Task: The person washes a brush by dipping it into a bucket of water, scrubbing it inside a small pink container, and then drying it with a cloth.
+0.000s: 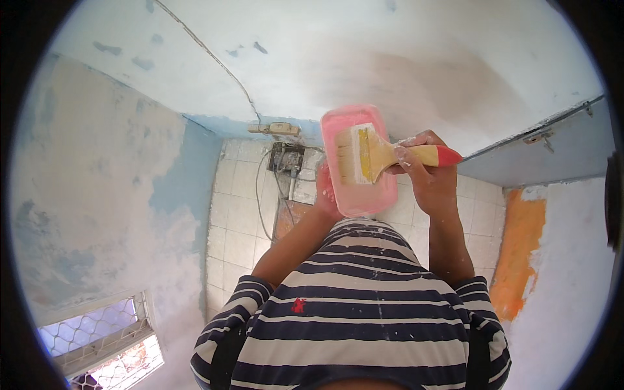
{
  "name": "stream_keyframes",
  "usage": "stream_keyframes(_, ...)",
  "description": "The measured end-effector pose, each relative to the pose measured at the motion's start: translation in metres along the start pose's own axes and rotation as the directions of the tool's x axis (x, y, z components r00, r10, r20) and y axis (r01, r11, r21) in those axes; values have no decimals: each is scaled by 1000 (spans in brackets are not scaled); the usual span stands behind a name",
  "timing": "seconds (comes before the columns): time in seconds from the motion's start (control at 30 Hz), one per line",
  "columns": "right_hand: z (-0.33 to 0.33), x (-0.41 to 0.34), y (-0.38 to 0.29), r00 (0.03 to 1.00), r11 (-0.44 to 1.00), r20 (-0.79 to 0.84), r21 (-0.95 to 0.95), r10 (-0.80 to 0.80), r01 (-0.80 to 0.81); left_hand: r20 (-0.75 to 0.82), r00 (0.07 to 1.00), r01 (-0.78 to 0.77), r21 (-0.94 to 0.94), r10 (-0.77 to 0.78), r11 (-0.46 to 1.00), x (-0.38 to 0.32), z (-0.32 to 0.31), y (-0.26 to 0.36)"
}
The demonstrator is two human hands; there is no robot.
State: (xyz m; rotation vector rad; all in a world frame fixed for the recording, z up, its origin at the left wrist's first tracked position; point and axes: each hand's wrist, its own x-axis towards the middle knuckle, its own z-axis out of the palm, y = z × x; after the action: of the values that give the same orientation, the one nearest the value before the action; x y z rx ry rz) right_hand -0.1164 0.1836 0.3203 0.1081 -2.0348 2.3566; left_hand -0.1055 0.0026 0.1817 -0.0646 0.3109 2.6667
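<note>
My left hand holds a pink plastic tub from its left side, in front of my body. My right hand grips a wide flat paintbrush by its cream and red handle. The brush's pale bristles point left and lie over the tub's opening. White paint coats the brush near the ferrule, and spots of it mark my right thumb and fingers. Whether the bristles touch what is inside the tub I cannot tell.
A water pump with cables and a pipe sits in a floor recess ahead. Above it is a power strip, its cord running up the white wall. Patchy walls flank me, with a grilled window at lower left. Tiles cover the floor.
</note>
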Motion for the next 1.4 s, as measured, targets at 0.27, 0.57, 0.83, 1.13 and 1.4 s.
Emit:
stream_keyframes(0.27, 52, -6, 21, 986, 967, 161, -254, 43, 0, -217, 976, 59, 123, -32, 991, -20, 39, 45)
stream_keyframes(0.57, 100, -9, 14, 999, 996, 36, -90, -13, 17, -76, 990, 122, 24, -120, 992, -28, -28, 90)
stream_keyframes(0.83, 122, -21, 24, 994, 940, -9, -325, -110, 101, 57, 981, 183, 24, -184, 983, -52, -27, 115)
stream_keyframes(1.13, 128, -29, 22, 984, 949, -141, -309, -109, 61, 43, 975, 216, 57, -218, 975, -53, -30, 122)
stream_keyframes(1.4, 134, -38, 25, 977, 985, -198, -171, -73, 39, 213, 942, 273, -31, -261, 962, -61, -35, 125)
